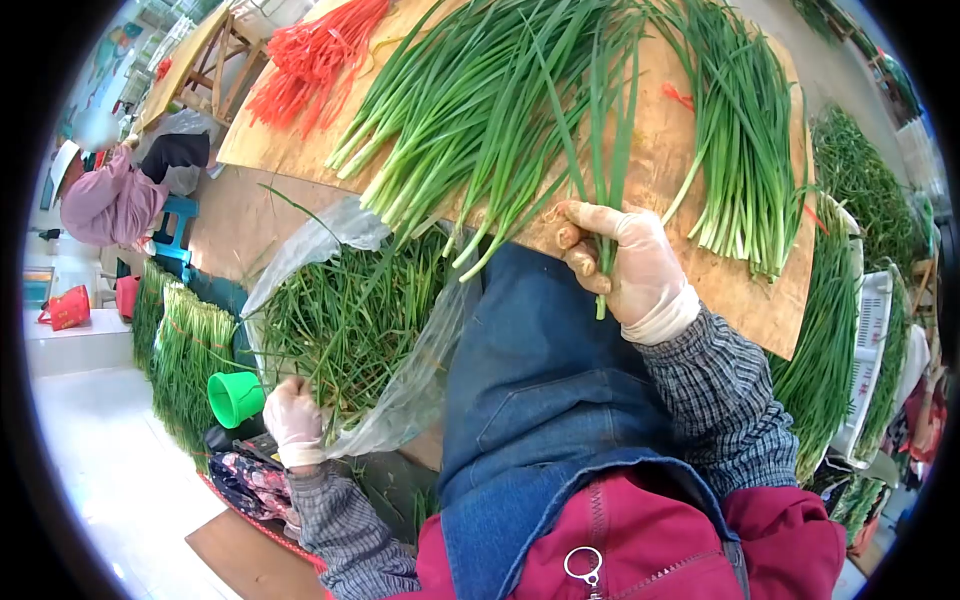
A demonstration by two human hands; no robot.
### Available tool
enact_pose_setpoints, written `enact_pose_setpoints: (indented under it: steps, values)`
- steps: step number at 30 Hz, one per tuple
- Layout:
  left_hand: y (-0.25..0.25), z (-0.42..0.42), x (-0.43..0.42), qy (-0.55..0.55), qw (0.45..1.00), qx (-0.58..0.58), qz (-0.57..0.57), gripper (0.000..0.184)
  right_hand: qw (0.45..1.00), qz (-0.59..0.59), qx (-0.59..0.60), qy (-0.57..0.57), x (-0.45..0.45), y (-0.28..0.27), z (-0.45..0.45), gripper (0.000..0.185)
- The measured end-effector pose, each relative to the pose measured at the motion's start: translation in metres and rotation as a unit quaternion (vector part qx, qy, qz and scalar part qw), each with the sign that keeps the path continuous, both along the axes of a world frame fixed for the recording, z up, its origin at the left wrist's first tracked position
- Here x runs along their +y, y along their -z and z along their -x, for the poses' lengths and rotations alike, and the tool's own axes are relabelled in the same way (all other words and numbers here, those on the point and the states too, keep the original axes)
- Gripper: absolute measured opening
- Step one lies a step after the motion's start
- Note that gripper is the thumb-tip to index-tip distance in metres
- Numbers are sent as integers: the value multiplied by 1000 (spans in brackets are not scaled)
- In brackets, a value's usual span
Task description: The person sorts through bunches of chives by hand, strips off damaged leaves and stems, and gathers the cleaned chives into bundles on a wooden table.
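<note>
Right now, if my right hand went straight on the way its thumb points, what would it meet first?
Probably the loose green stalks just left of your right hand, though depth is unclear.

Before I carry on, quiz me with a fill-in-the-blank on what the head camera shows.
1. The left hand and right hand both wear thin ____.
2. The chive stalks being held are in the person's ____ hand.
3. The bucket beside the left hand is ____.
4. The plastic strips piled on the wooden board are ____.

Missing words: gloves; right; green; red.
</note>
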State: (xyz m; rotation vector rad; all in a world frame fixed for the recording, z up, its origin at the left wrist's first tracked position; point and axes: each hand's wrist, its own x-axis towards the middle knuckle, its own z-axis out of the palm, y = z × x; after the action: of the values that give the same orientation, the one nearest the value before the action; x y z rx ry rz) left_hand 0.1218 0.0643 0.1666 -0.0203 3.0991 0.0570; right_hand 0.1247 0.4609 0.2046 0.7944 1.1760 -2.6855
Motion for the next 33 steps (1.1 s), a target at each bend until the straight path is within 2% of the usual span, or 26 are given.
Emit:
enact_pose_setpoints:
  steps: [3, 4, 5, 6, 9, 10, 12, 14, 16, 18, 19, 20, 22, 25, 29, 30, 32, 33]
  values:
    - [1, -3, 21, 19, 997, -17, 67, 15, 999, -42, -23, -3, -7, 5, -3, 16]
    - [-5, -1, 52, 32, 997, 25, -58, 17, 998, -56, -36, -4, -11, 7, -3, 17]
    - [-7, 2, 85, 43, 973, 64, -219, 20, 998, -58, -30, -24, -11, 11, -3, 19]
    - [-5, 9, 110, 83, 941, 50, -324, 22, 997, -65, -34, -21, -14, 8, -2, 19]
    - [-7, 31, 179, 86, 888, 9, -452, 29, 996, -83, -43, -11, -18, 2, -5, 25]
    - [1, 39, 189, 105, 891, 11, -442, 32, 996, -82, -43, -5, -18, 1, -7, 26]
    - [0, 48, 210, -37, 788, -189, -585, 27, 996, -77, -43, 3, -19, -1, -8, 28]
    - [-5, 39, 220, -41, 708, -199, -676, 23, 996, -82, -40, 3, -22, -3, -7, 27]
    - [-26, 24, 227, -53, 679, -207, -703, 19, 997, -73, -17, 0, -24, -2, -6, 26]
    - [-39, 10, 229, -33, 675, -247, -695, 19, 998, -51, 31, -7, -24, 9, -3, 25]
    - [-42, 6, 230, -25, 642, -290, -709, 18, 999, -19, 42, -22, -23, 13, -2, 21]
    - [-39, 3, 228, -22, 639, -317, -700, 18, 999, -13, 35, -14, -23, 14, -3, 20]
    - [-36, 4, 228, -6, 653, -321, -686, 19, 1000, -2, 19, 1, -27, 12, -5, 17]
    - [-27, 9, 235, 32, 727, -227, -647, 19, 999, 16, 0, 30, -27, 7, -6, 13]
    - [-39, 29, 237, 25, 670, -379, -638, 22, 1000, 0, -12, 11, -18, 4, -9, 12]
    - [-39, 34, 236, 55, 683, -388, -617, 23, 1000, -9, -12, 18, -15, 2, -10, 11]
    - [-41, 41, 239, 82, 647, -418, -632, 22, 999, -27, -14, 33, -13, -3, -11, 11]
    - [-43, 45, 241, 105, 672, -427, -596, 25, 998, -47, -7, 41, -12, -1, -12, 11]
